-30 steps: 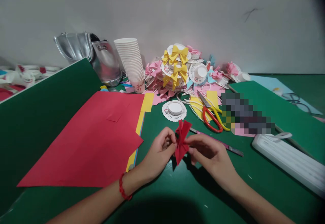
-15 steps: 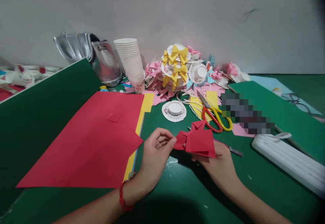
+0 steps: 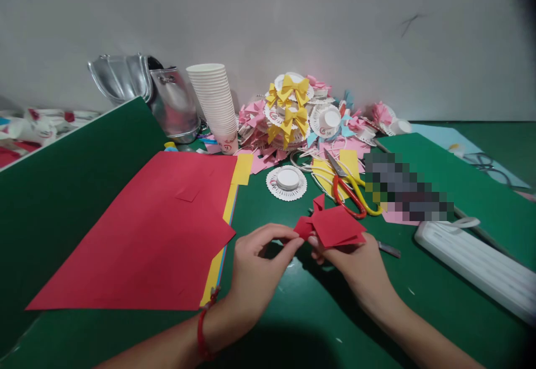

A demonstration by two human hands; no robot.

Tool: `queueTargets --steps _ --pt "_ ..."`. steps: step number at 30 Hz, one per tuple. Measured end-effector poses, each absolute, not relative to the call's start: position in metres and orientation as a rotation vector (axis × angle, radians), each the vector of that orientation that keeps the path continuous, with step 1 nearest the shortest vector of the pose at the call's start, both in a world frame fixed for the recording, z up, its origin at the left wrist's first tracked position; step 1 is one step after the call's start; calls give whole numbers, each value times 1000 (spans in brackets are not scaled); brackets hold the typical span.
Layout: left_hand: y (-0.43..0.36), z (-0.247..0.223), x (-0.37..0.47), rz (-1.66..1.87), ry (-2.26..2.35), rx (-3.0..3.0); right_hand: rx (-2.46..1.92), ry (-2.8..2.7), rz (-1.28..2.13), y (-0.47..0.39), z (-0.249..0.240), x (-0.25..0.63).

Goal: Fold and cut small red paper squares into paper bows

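Note:
My left hand (image 3: 255, 271), wearing a red braided bracelet, is closed in a pinch on the left tip of a folded red paper piece (image 3: 337, 226). My right hand (image 3: 362, 271) grips the same paper from below and from the right, its thumb near the middle crease. A wide double flap lies over the right fingers, and a small pointed flap stands up behind. Just beyond the hands are scissors (image 3: 355, 196) with red and yellow handles, lying half open. A small white paper-cup hat (image 3: 287, 182) with a fringed brim sits behind the paper.
A stack of red sheets (image 3: 138, 246) lies left, beside a slanted green board (image 3: 84, 173). White paper cups (image 3: 213, 101), a silver bag (image 3: 173, 101) and bow-trimmed cup hats (image 3: 293, 112) stand along the wall. A white power strip-like bar (image 3: 473, 268) lies right; a metal strip (image 3: 389, 250) pokes out nearby.
My left hand has shifted slightly right, its fingers now closing on the paper's left tip. The red paper has turned and tilted in my right hand, its wide flap swinging right.

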State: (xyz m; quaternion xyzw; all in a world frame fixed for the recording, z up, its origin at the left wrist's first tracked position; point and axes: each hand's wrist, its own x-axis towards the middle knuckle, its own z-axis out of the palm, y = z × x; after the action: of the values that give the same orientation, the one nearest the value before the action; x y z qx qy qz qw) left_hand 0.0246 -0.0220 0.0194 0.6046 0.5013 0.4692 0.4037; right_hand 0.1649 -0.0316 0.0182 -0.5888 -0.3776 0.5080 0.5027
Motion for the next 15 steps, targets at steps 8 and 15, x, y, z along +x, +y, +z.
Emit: queueTargets --steps 8,15 --pt "-21 21 27 1184 1273 1402 -1397 -867 1241 -33 14 164" --pt "-23 24 31 1155 1290 1325 -1406 -874 1200 -33 15 161"
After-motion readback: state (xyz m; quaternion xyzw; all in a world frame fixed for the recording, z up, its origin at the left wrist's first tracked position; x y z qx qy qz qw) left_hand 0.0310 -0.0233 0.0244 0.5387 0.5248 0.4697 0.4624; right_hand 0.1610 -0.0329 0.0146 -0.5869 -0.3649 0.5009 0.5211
